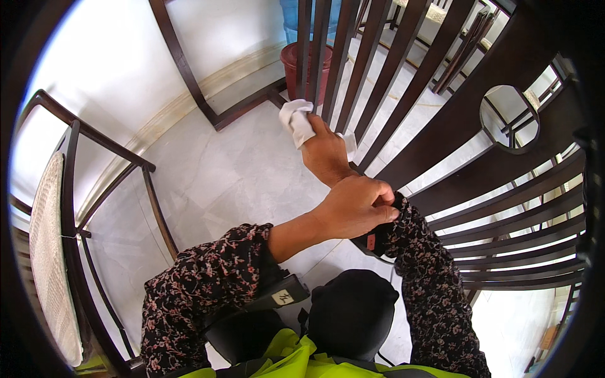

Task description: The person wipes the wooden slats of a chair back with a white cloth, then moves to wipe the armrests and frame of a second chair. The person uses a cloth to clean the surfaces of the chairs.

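Observation:
My right hand (325,149) grips a crumpled white cloth (295,120) at the dark wooden slats (347,90) of a slatted furniture panel. Part of the cloth shows on the far side of the hand. Crossing over my right wrist, my left hand (357,208) pinches the floral cuff of the right sleeve (404,212) between thumb and fingers. A dark device with a reddish label (371,242) sits under that cuff, partly hidden. On my left forearm is another dark device with a pale label (283,297).
To the left stands a dark wooden chair (66,189) with a woven cream cushion (49,260). Beyond the slats are a red bucket (295,64) and a blue water bottle (290,19). A wooden frame (215,120) rests by the white wall (108,56). The panel has a round cutout.

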Demonstrator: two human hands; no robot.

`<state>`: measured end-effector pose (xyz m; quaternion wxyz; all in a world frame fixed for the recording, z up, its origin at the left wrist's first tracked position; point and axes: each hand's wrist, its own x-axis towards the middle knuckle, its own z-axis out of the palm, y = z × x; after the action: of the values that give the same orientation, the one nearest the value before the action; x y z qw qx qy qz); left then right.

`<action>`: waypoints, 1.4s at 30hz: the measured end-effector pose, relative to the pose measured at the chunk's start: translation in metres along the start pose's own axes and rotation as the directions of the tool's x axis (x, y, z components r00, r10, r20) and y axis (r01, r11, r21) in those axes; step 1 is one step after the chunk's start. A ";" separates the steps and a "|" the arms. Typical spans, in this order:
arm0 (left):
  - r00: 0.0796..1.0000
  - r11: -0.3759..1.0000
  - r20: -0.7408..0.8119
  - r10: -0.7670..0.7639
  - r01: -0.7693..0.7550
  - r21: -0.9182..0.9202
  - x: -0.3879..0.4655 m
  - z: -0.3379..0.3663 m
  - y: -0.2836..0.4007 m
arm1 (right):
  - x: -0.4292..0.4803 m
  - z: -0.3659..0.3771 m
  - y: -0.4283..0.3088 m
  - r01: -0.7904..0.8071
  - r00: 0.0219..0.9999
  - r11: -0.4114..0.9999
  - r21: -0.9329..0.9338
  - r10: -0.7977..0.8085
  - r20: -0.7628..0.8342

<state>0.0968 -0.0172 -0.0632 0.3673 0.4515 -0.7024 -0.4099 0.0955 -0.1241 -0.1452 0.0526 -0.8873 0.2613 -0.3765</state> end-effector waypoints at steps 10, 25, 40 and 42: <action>0.980 0.928 0.051 0.194 -0.200 0.315 0.003 -0.003 0.008 | 0.024 -0.042 0.011 -0.567 0.815 0.742 0.357 0.443 0.375; 0.783 0.826 -0.522 -0.338 -0.019 -0.563 0.007 -0.135 -0.035 | 0.010 -0.095 0.003 -0.723 0.679 0.460 0.515 0.335 0.653; 0.912 0.640 -0.257 -0.320 0.008 -0.768 -0.014 -0.126 -0.068 | 0.052 -0.112 -0.007 -0.551 0.808 0.750 0.366 0.370 0.458; 0.915 0.608 -0.303 -0.264 -0.086 -0.789 -0.017 -0.136 -0.067 | 0.059 -0.116 -0.005 -0.613 0.790 0.571 0.545 0.427 0.440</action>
<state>0.2448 -0.0517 -0.0728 0.6386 0.3506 -0.3376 -0.5960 0.0509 -0.1378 -0.0239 0.5072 -0.7309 0.3517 -0.2913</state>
